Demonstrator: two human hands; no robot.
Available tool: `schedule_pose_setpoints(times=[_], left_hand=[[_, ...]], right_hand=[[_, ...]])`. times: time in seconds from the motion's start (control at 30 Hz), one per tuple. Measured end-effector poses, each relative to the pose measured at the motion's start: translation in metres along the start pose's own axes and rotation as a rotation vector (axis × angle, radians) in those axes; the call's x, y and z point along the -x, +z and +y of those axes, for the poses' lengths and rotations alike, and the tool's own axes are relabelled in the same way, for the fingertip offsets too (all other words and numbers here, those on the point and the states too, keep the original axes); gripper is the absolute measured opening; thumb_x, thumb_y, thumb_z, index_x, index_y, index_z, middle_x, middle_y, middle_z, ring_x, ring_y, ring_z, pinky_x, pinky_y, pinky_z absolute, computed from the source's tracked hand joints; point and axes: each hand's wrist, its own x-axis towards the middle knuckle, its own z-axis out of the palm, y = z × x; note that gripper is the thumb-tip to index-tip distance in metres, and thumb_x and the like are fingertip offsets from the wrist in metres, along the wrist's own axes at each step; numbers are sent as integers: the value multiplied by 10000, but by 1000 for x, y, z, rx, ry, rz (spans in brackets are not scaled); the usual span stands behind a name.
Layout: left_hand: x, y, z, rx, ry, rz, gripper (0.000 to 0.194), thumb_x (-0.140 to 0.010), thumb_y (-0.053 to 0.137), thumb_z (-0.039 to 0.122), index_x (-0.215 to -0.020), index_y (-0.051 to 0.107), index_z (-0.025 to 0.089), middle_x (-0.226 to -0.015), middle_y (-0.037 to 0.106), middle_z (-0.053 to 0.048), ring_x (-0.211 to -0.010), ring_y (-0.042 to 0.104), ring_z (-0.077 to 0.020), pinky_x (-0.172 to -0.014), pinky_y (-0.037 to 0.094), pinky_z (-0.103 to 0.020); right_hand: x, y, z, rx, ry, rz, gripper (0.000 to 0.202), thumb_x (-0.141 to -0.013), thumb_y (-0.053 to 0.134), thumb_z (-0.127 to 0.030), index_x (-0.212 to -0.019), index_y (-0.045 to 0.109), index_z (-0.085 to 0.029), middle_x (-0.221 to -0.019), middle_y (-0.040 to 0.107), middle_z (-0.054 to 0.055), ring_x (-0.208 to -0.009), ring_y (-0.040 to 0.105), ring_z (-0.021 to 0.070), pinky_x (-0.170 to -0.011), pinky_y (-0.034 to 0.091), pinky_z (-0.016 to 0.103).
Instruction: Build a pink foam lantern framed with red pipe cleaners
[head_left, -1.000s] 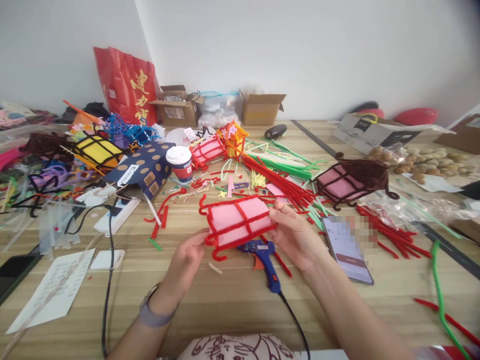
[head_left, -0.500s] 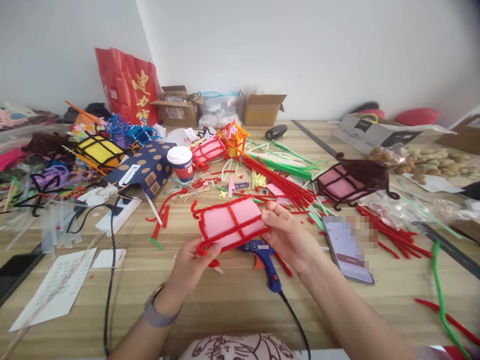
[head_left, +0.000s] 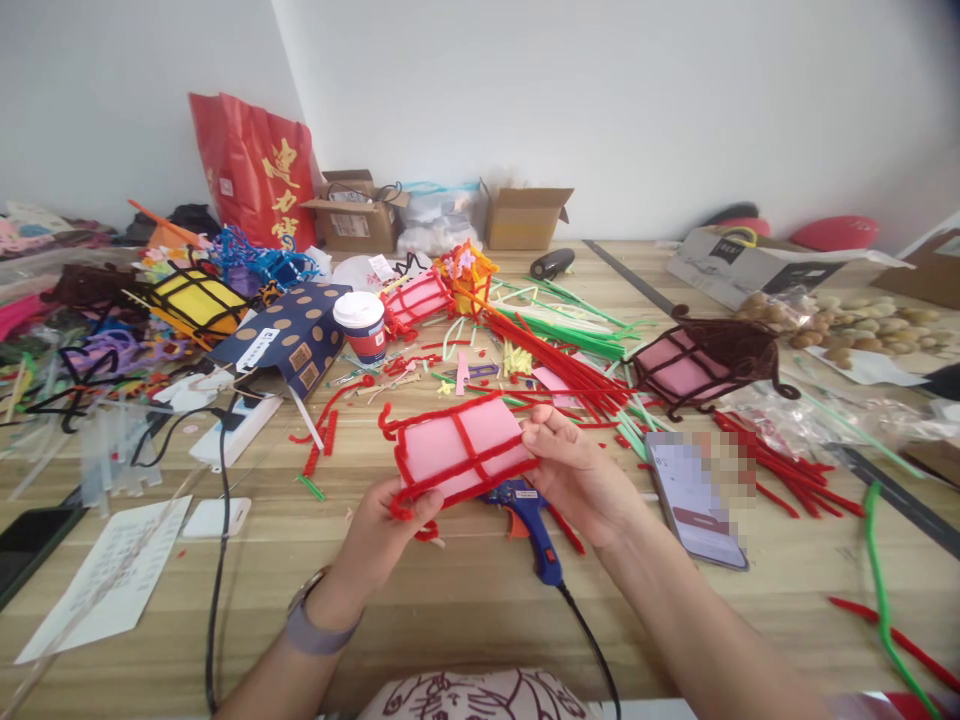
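Both hands hold a pipe-cleaner lantern (head_left: pixel 442 445) with pink panels, red fuzzy frame bars and curled red ends. My left hand (head_left: pixel 390 520) grips its lower left corner, thumb on the front edge. At the right end, my right hand (head_left: pixel 574 465) pinches the edge between thumb and fingers. The lantern is tilted on its side above the table, and its far side is hidden. Beneath and behind it lies a blue glue gun (head_left: pixel 536 530), partly covered by the lantern and my right hand. Red pipe cleaners (head_left: pixel 559 360) lie in a bundle beyond.
A lidded paper cup (head_left: pixel 360 330) stands beside a dotted navy box (head_left: pixel 300 335). A brown-framed lantern (head_left: pixel 694 365) and a phone (head_left: pixel 697 500) lie to the right. A black cable (head_left: pixel 221 560) crosses the left side. Cardboard boxes (head_left: pixel 525 218) line the wall.
The lantern has turned very slightly, its left end shifting a little left. Both hands keep their hold, and the rest of the table looks the same.
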Motion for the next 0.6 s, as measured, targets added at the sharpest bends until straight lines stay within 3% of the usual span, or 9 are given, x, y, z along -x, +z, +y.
schedule_pose_setpoints(times=[0.37,0.6], left_hand=[[2,2,7,-24,-17,-23,312,-706,781,461,-830,785,175,-802,765,-37,-714,655,-180,-641,562,-265],[1,3,7,-31,12,72,358,-708,772,470,-915,786,178,-951,789,-68,-940,707,-267,-853,579,-355]], right_hand=[[-1,0,1,26,27,-11,328,-569,879,-143,-731,604,-215,-648,645,-71,-588,575,97,-565,464,229],[-9,0,-4,92,96,-74,286,-591,860,-174,-740,617,-205,-706,668,-45,-628,600,121,-604,504,269]])
